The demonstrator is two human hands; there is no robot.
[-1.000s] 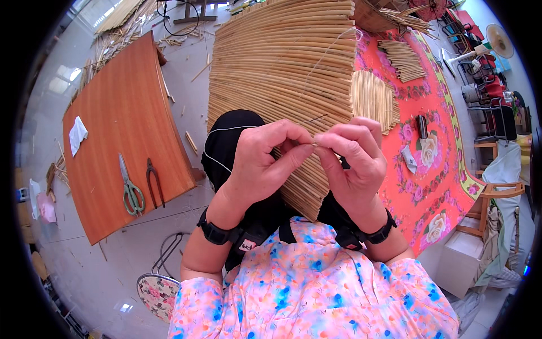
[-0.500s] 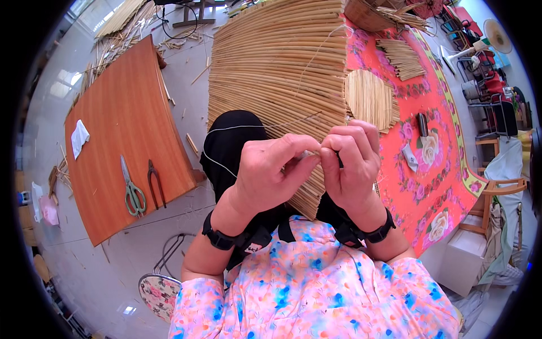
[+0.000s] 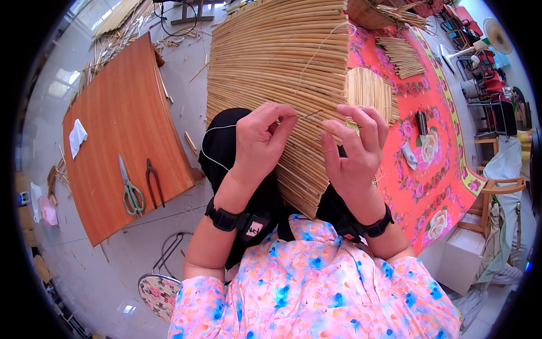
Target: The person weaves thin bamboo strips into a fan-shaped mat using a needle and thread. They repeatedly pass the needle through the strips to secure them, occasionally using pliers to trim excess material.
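Observation:
A panel of pale brown stalks laid side by side rests across my lap and stretches away from me. My left hand is closed in a pinch over its middle. A thin dark needle sticks out to the right from those fingertips. White thread loops over my dark-clothed knee beside the left hand. My right hand hovers at the panel's right edge, fingers apart and bent, with nothing visible in them. Another strand of thread lies loosely on the panel's upper right.
On the left, a brown board carries scissors, dark pincers and a white cloth. To the right, a red floral cloth holds a smaller stalk panel, a bundle of stalks and a dark-handled tool.
My hands were together at the fingertips over the panel; they have parted. The left has moved up and taken hold of the needle, and the right has opened.

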